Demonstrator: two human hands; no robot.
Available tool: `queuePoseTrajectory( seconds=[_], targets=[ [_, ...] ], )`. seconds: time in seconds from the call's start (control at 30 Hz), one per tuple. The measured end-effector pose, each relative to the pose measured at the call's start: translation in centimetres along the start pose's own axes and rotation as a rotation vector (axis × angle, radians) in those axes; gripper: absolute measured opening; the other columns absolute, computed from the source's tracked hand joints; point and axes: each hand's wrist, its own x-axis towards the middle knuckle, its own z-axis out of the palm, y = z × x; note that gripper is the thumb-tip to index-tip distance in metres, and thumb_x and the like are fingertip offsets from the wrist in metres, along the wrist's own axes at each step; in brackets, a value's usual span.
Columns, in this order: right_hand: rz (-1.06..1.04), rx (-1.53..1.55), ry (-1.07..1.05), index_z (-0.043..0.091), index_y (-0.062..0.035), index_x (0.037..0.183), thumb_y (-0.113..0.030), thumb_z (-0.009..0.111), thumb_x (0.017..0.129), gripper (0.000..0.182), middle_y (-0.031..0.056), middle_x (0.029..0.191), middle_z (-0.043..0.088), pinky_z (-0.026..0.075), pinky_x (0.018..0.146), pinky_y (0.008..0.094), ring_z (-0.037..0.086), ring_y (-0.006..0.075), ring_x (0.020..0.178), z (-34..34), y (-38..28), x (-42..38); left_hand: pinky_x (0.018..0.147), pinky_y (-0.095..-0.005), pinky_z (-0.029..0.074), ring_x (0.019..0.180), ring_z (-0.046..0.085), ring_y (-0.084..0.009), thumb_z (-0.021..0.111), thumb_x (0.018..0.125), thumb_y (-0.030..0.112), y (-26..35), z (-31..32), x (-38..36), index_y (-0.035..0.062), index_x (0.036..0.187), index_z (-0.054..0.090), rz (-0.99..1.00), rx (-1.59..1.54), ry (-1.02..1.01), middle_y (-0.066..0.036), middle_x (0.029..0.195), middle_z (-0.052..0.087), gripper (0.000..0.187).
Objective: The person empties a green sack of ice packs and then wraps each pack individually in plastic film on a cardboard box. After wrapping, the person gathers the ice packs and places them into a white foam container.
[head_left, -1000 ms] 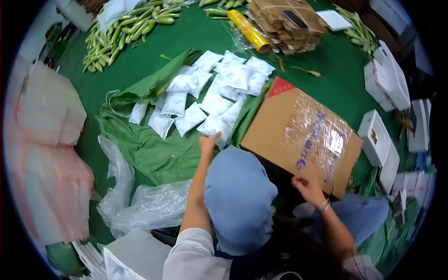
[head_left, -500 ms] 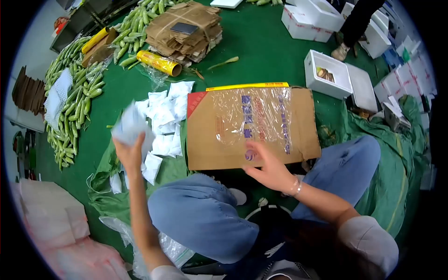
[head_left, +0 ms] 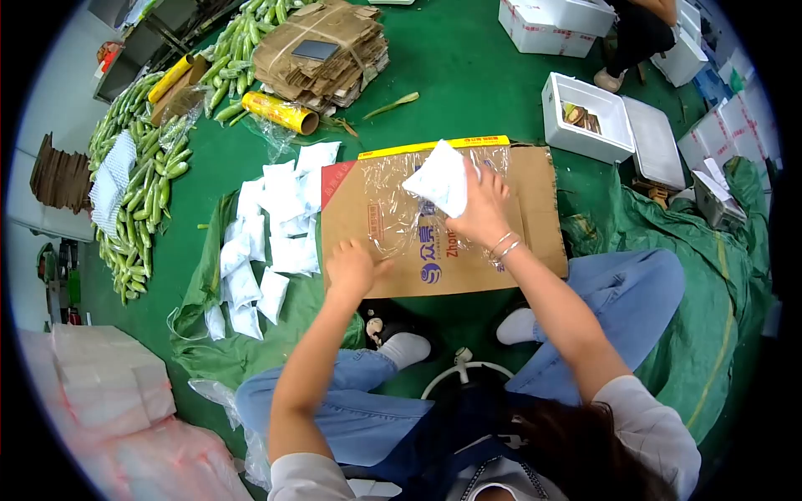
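A white packet [head_left: 438, 179] is held in my right hand [head_left: 484, 204] above the upper middle of a cardboard sheet [head_left: 535, 209]. Clear plastic film [head_left: 388, 225] lies over that sheet, with a yellow strip [head_left: 376, 153] along its far edge. My left hand [head_left: 351, 267] is at the sheet's lower left, fingers apart, with nothing in it. Left of the sheet, several white packets [head_left: 292, 255] lie on a green sack [head_left: 205, 346].
Green vegetables [head_left: 134, 217] are heaped at the left. Behind are a tied cardboard stack [head_left: 313, 50] and a yellow film roll [head_left: 280, 112]. An open foam box [head_left: 589, 138] stands at the right, near a crouching person [head_left: 639, 37].
The white packet has gone from my left hand, and one is now in my right hand over the cardboard. My left hand has moved right to the cardboard's lower left. The person's legs have shifted.
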Motion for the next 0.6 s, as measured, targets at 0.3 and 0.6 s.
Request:
queuePoseTrajectory(
  seconds=[0.3,0.6],
  targets=[
    [-0.341,-0.124,-0.157,0.028,0.0023,0.139,-0.023,0.08,0.052,0.105,0.025,0.123,0.041,0.034,0.096,0.0458,0.045,0.0393,0.108,2.3,-1.0,-2.3,0.062,-0.0311,0.05,0.066,0.064,-0.0178,0.05,0.089,0.014,0.4,-3.3,3.0,-0.0007,0.066,0.055,-0.104,-1.522,-0.223,-0.012,0.067,0.064,0.028],
    [-0.095,0.398,-0.668,0.04,-0.007,0.135,-0.02,0.08,0.052,0.093,0.019,0.126,0.051,0.04,0.097,0.0416,0.049,0.0337,0.116,1.1,1.6,3.6,0.068,-0.0379,0.053,0.085,0.066,-0.0313,0.07,0.079,0.023,4.1,-1.0,7.0,0.007,0.133,0.04,0.785,-0.476,0.369,-0.016,0.126,0.053,0.064]
  ],
)
